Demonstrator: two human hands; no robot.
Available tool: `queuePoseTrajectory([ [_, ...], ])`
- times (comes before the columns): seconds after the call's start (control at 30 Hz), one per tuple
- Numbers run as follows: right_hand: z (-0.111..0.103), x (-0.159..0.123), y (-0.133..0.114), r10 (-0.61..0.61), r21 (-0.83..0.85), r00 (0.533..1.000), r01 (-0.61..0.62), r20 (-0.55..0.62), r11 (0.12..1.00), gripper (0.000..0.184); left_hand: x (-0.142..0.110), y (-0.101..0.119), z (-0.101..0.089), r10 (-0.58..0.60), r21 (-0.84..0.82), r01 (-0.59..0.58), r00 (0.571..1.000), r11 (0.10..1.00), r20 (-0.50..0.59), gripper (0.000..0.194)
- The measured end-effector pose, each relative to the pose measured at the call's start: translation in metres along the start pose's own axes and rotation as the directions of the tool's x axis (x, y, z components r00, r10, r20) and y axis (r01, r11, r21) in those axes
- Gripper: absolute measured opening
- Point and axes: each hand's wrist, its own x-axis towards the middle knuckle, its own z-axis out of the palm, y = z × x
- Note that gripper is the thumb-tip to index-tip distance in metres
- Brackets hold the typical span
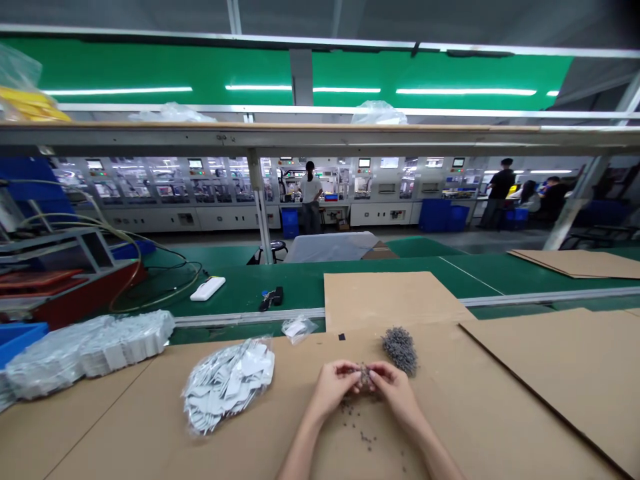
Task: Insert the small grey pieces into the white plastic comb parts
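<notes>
My left hand [338,385] and my right hand [391,383] meet over the cardboard sheet, fingers closed around a few small grey parts [365,375]. Their exact shape is too small to make out. Just beyond my right hand lies a heap of the same grey parts [400,350]. Several loose grey bits [367,438] are scattered on the cardboard between my forearms. Left of my hands is a clear plastic bag of flat white pieces [227,383]. A smaller clear bag [299,329] with white contents lies farther back.
Stacked white pieces [90,350] run along the left beside a blue bin [23,340]. Cardboard sheets [565,380] lie at the right. A white device [208,288] and a black clip-like object [271,299] rest on the green bench. A shelf beam [320,137] crosses overhead; people stand near machines behind.
</notes>
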Motion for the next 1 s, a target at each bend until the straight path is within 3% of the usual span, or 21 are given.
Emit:
queuePoseTrajectory([
  [0.2,0.000,-0.014,0.000,0.077,0.084,0.995,-0.083,0.066,0.993,0.033,-0.003,0.000,0.011,-0.040,-0.034,0.040,0.999,0.999,-0.001,0.029],
  [0.43,-0.006,-0.013,0.006,0.090,0.080,0.994,-0.086,-0.060,0.993,0.027,-0.002,0.003,0.012,-0.039,-0.060,0.038,0.999,0.998,-0.023,0.028],
  [0.73,-0.005,-0.018,0.001,0.117,0.021,0.991,-0.118,0.059,0.993,0.031,-0.001,-0.005,0.015,0.039,-0.025,-0.041,0.994,0.999,-0.100,0.024],
  [1.0,-0.008,-0.015,0.005,0.125,0.069,0.992,-0.124,-0.009,0.990,0.031,-0.002,-0.003,0.013,0.047,-0.030,-0.049,0.996,0.998,-0.073,0.021],
])
